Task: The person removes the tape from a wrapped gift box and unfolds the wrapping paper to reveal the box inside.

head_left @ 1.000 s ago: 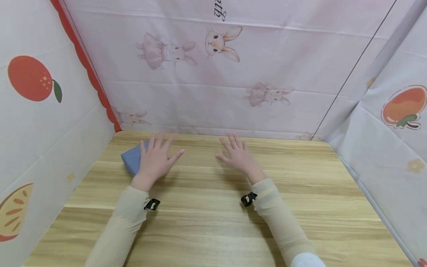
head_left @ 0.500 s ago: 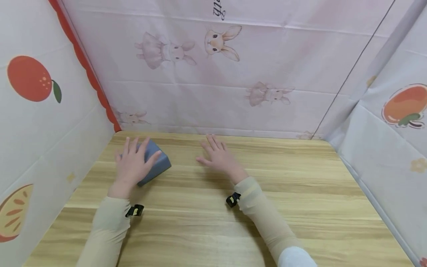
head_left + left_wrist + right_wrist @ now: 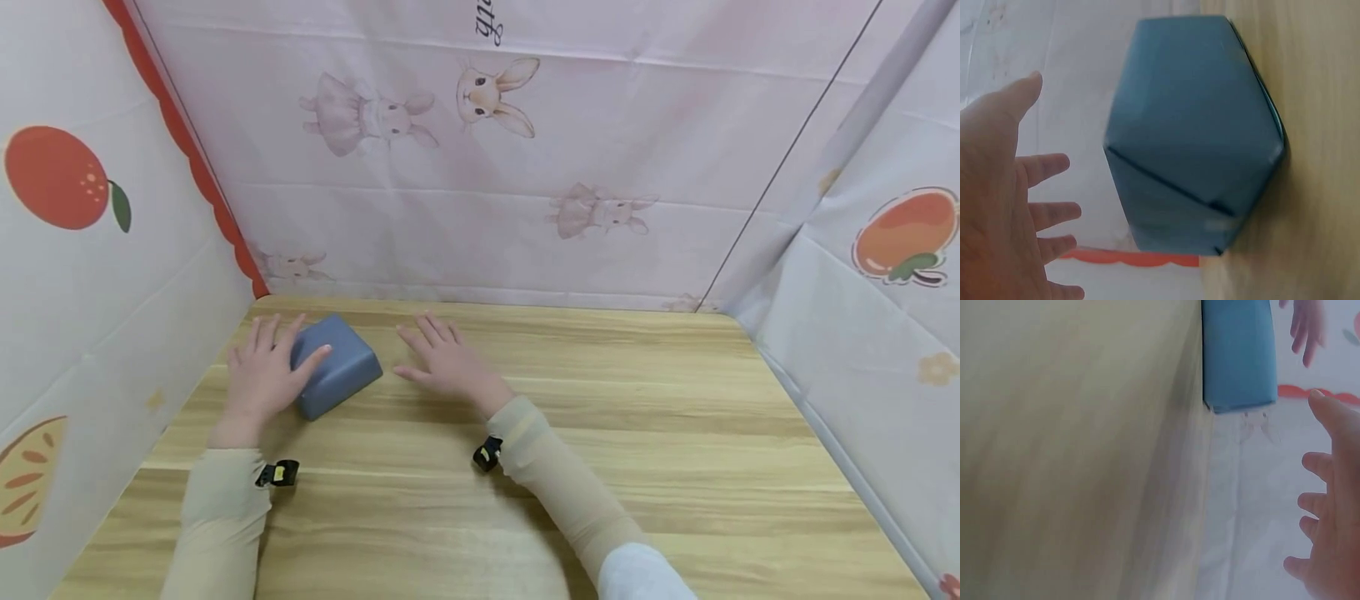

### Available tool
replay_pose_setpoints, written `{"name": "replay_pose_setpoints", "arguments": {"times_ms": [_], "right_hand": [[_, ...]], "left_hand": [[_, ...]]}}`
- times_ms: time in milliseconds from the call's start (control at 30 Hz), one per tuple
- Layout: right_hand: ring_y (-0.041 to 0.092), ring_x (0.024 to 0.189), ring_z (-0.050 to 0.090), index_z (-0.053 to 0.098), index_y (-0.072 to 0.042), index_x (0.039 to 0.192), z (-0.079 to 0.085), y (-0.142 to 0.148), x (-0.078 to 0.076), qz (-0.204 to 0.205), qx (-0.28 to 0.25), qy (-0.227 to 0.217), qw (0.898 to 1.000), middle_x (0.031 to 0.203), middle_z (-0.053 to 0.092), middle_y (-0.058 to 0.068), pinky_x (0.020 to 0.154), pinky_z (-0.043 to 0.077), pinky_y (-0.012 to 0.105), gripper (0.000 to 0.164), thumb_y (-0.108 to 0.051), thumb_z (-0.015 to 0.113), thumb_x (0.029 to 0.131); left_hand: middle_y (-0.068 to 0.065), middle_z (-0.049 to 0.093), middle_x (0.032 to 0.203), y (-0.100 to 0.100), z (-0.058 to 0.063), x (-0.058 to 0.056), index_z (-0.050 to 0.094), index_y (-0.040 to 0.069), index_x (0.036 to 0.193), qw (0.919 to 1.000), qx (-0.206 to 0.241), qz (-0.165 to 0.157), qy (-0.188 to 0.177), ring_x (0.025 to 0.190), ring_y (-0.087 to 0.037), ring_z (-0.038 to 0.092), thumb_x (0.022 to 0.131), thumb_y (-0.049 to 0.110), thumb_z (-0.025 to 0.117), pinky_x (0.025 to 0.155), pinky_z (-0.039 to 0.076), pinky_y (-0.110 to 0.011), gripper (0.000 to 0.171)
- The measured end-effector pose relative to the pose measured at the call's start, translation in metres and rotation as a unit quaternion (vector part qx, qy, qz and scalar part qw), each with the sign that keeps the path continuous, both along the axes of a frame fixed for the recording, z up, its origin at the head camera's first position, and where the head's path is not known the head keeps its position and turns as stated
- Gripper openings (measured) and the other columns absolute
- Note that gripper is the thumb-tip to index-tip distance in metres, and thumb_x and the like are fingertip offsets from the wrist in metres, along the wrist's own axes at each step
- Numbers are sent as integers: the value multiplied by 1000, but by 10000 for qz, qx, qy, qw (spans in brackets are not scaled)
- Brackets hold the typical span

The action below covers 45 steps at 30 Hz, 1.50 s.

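Note:
A blue-grey box (image 3: 341, 367) with folded, wrapped-looking ends lies on the wooden table near its far left corner. My left hand (image 3: 262, 375) is over the box's left side, fingers spread and straight, covering part of it in the head view. The left wrist view shows a gap between those fingers and the box (image 3: 1191, 125), whose end has a diagonal fold line. To the right of the box is my right hand (image 3: 450, 367), fingers spread, holding nothing. In the right wrist view the box (image 3: 1239, 356) stands beyond the right thumb.
The wood-grain table (image 3: 637, 433) meets a pink rabbit-print cloth (image 3: 480, 242) at its far edge. White fruit-print sheets hang along the left side (image 3: 90, 317) and the right side (image 3: 885, 333). Each wrist wears a small black device.
Both hands have moved left. The left hand has passed across the box to its left side, uncovering more of it, and the right hand has come closer to the box.

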State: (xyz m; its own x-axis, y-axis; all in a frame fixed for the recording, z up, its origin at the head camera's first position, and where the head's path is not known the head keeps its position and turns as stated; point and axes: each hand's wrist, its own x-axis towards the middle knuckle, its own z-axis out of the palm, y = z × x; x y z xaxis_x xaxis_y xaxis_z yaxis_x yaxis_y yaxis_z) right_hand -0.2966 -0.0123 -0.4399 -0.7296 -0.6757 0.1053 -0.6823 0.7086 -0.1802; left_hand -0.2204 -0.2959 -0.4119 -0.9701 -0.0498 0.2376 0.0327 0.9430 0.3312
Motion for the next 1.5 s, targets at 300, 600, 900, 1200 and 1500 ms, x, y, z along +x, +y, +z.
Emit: {"name": "replay_pose_setpoints", "arguments": {"times_ms": [300,600,900,1200,1500], "right_hand": [[23,154,-1,13,-31,157,-7,-35,4,255,300,119,9992,167,1,3,122,16,51,74,-71,24,96],[21,154,2,6,-31,158,-10,-55,6,355,516,107,9980,166,8,2,122,18,49,75,-70,23,96],[17,154,5,5,-31,158,-10,-71,7,524,587,153,9968,166,8,-2,121,21,51,74,-68,26,97],[15,154,2,3,-34,157,-11,-71,7,473,550,-8,9974,166,4,-5,122,19,51,73,-69,25,96],[17,154,1,2,-33,157,-12,-65,5,469,516,-245,9973,167,4,-3,121,17,55,73,-66,28,97]], "left_hand": [[-31,18,157,-15,-7,0,25,15,155,9998,-85,66,-187,146,-54,5,93,69,40,104,6,-80,84],[-32,18,156,-24,-17,-2,23,14,155,9989,-229,67,-392,145,-54,5,92,70,39,104,6,-81,86],[-32,24,154,-26,-23,-3,29,8,152,9972,-425,106,-608,142,-56,14,92,71,39,102,11,-81,88],[-31,25,154,-26,-25,-6,27,8,153,9964,-296,87,-788,143,-56,11,91,74,36,102,10,-81,91],[-33,25,154,-21,-25,-8,25,7,154,9955,-301,-10,-899,143,-56,12,92,73,35,103,11,-81,91]]}}
